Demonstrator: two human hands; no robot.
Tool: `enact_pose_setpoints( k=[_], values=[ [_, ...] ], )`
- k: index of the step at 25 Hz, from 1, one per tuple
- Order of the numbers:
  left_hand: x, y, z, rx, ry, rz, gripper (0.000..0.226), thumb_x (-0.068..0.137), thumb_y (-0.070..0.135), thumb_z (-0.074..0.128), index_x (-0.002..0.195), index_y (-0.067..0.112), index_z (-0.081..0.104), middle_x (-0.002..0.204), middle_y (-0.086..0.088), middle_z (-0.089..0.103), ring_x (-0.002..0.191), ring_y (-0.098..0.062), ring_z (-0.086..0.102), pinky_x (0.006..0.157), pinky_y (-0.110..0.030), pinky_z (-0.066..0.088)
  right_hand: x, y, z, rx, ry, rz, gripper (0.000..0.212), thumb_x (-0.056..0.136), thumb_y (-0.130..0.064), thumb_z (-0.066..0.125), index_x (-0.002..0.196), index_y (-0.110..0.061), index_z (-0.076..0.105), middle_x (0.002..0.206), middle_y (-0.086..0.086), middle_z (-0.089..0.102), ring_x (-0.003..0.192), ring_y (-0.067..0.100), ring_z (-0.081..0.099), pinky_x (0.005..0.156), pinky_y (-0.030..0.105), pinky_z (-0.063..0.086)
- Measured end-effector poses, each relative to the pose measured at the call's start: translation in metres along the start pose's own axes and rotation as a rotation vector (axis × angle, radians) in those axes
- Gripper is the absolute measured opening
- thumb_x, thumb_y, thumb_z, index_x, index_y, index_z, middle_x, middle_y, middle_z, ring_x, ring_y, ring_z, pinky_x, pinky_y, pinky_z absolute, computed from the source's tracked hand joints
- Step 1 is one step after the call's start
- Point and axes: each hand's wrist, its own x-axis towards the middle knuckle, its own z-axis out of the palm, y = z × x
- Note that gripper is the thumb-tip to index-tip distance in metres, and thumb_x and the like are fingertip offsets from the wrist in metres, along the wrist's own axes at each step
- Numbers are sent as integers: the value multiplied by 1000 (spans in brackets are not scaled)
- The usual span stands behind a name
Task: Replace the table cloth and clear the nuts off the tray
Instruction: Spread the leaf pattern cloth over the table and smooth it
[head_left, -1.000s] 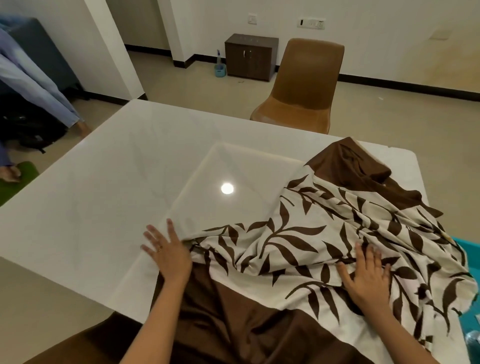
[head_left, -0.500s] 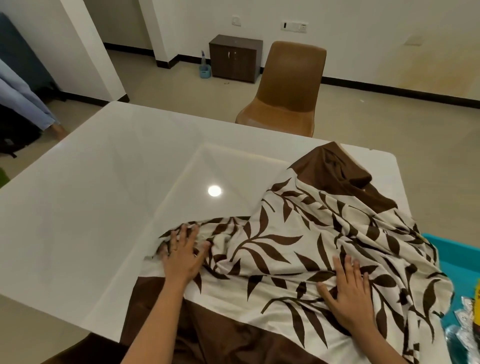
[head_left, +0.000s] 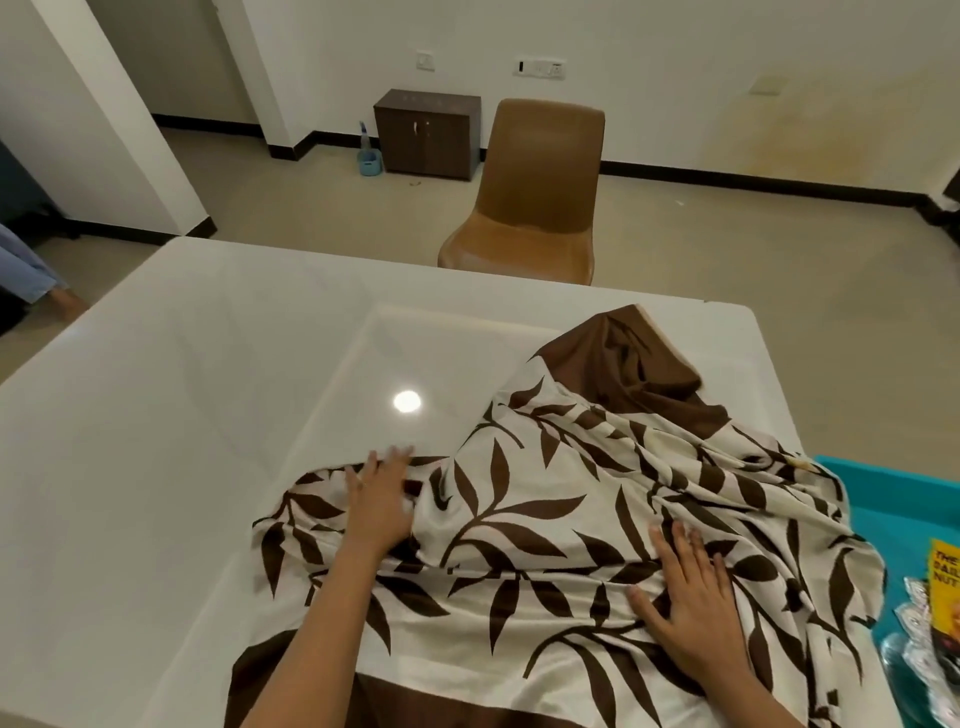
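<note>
Both hands lie flat and unclenched on the leaf-print table cloth (head_left: 561, 525); neither grasps it. Right hand (head_left: 691, 592) presses the near right portion. Left hand (head_left: 382, 504) rests farther left on a bunched fold, having travelled away from the body and rightward across the cloth within the last second, pushing the fold outward. Judgement: spreading is under way, but most of the white table (head_left: 182, 415) remains uncovered, and the cloth's brown border is heaped at the far right. At the right edge, a teal tray (head_left: 898, 499) carries what appear to be nut packets (head_left: 943, 577), only partly in view, not yet cleared. Beyond the table stands a brown chair (head_left: 535, 192).
</note>
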Motion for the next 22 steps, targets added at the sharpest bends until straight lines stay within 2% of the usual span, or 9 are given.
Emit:
enact_pose_setpoints(
  k=[2,5,7,9,12,16,17,19,22],
  values=[
    [2,10,13,222,-172,191,66,98,41,42,154,32,8,162,-3,3,149,-26,-2,115,-51,-13,-1,0,-2,8,2,-6,91,76,-81,8,150,-32,-10,158,-7,-20,145,12,-22,119,39,-12],
    [-9,24,34,211,-254,559,72,95,59,33,154,29,4,162,0,7,149,-16,0,117,-36,-18,1,1,-2,13,-5,2,92,76,-81,10,151,-31,-6,159,-6,-18,146,13,-20,119,39,-11],
    [-10,20,40,197,-242,578,71,95,62,27,150,30,-3,161,3,3,149,-14,-1,116,-32,-21,3,2,0,11,-2,7,93,76,-82,10,151,-31,-7,159,-5,-18,146,13,-20,119,40,-12],
    [2,7,32,229,-163,299,62,100,51,21,148,32,-13,159,4,-10,149,-19,-7,115,-39,-21,6,4,-1,20,5,9,92,76,-81,11,151,-32,-6,159,-6,-17,146,12,-19,119,40,-11],
    [24,-28,4,157,-201,-184,58,101,49,12,149,34,-16,158,4,-23,147,-23,-17,114,-52,-14,9,8,-3,20,5,-1,91,76,-81,15,151,-34,-5,160,-8,-14,147,12,-16,119,39,-11],
    [36,-52,-28,69,-157,-598,63,102,44,21,154,23,-9,159,-12,-19,146,-35,-18,114,-56,-13,11,4,-4,20,17,14,90,75,-79,17,152,-34,3,161,-5,3,149,15,0,121,41,-3],
    [37,-44,-28,118,-46,-585,64,101,36,29,154,16,-1,160,-18,-10,146,-38,-13,115,-55,-9,12,3,-3,33,18,17,90,74,-78,19,151,-33,6,161,-4,7,149,16,4,121,42,-1],
    [45,-23,-20,-18,146,-266,62,99,19,40,154,12,12,160,-18,7,149,-30,-2,120,-47,1,13,2,-2,45,37,19,94,72,-81,17,151,-31,8,160,-4,8,148,18,6,120,43,0],
    [47,13,-4,-156,-127,193,62,101,31,39,154,29,7,161,0,0,146,-15,-12,118,-36,-13,16,1,-3,38,62,13,97,71,-79,20,151,-26,10,159,-2,7,148,19,6,119,43,0]
  ],
)
